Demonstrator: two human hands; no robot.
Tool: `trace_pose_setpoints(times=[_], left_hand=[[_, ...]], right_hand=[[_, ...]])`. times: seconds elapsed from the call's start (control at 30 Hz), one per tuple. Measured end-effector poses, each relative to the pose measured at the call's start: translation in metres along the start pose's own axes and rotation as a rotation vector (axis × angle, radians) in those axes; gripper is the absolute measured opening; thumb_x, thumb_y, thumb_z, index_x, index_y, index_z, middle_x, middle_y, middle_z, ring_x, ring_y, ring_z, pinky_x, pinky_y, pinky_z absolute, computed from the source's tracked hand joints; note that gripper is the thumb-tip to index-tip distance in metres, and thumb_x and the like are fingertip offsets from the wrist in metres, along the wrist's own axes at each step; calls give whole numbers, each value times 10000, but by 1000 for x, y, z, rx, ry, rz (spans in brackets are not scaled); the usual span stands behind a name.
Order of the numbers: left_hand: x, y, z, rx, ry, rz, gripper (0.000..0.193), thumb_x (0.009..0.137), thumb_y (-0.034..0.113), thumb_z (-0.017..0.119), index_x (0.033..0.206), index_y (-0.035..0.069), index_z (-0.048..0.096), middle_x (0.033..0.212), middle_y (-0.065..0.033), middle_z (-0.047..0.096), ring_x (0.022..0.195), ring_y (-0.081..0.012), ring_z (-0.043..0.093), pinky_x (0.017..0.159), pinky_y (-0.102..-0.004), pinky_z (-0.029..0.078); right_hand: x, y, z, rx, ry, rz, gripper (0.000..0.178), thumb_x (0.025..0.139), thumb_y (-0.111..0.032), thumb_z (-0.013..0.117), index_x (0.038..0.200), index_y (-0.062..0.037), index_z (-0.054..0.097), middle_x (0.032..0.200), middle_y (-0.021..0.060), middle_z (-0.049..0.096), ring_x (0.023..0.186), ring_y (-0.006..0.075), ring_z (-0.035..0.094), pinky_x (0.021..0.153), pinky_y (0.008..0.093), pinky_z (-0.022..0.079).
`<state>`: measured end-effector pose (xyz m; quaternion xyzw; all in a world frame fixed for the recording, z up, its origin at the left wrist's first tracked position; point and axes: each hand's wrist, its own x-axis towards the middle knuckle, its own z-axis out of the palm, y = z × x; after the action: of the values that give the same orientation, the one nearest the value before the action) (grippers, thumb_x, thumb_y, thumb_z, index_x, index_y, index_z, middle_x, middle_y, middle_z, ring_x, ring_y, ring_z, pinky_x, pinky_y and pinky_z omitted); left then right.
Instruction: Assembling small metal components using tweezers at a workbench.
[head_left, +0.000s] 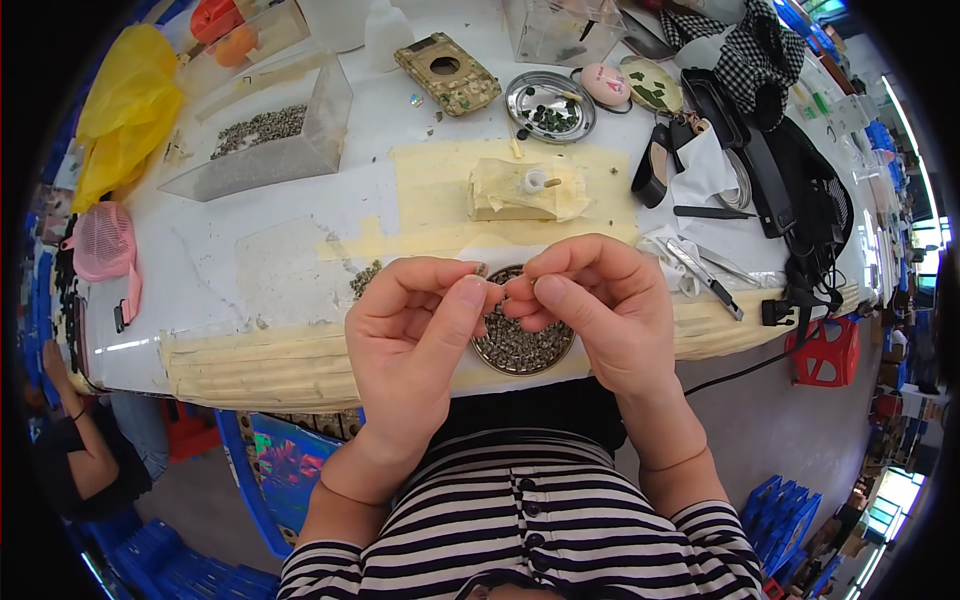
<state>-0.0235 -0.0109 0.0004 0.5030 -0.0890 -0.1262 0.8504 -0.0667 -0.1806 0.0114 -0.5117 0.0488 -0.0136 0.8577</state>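
Note:
My left hand [412, 325] and my right hand [612, 308] meet close together over a round dish [522, 372] filled with small metallic-grey parts [522, 346]. Thumb and forefinger of the left are pinched, and a tiny dark greenish piece [481, 269] shows at their tips. The right thumb and forefinger are pinched as well; whatever lies between them is too small to make out. My fingers hide the upper part of the dish. Beside the left hand lies a small pile of greenish-grey parts [368, 278]. Beyond both hands stands a tape-wrapped block [510, 208] with a white nozzle-like piece on top.
A clear bin [330, 110] of small parts stands at the far left. Across the back are a camouflage model hull [447, 75] and a metal dish [512, 108] of dark green pieces. A utility knife [712, 285] and tweezers [728, 265] lie right. Another person [90, 450] sits at left.

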Motion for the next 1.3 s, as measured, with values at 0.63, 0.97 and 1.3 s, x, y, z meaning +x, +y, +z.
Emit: trace_pose_setpoints(times=[0.63,0.97,1.3], left_hand=[[0,-25,6,73,-56,296,173,965,-58,615,1137,-49,607,1073,-86,655,964,-110,647,861,-226,523],[-2,-27,11,-30,-5,276,174,968,-55,609,1140,-34,587,1049,-67,643,946,-84,623,860,-218,509],[-1,-26,6,-81,-30,217,167,972,-51,602,1135,-23,575,1048,-68,644,952,-77,632,853,-213,517]], right_hand=[[-1,14,11,-286,52,-260,180,883,84,695,1060,63,722,995,67,616,902,135,667,803,250,554],[-1,16,15,-439,88,-350,188,858,74,725,1039,28,742,954,60,617,842,108,638,752,233,527],[4,9,13,-826,103,-611,184,805,56,767,980,2,742,868,68,643,684,122,635,614,239,516]])
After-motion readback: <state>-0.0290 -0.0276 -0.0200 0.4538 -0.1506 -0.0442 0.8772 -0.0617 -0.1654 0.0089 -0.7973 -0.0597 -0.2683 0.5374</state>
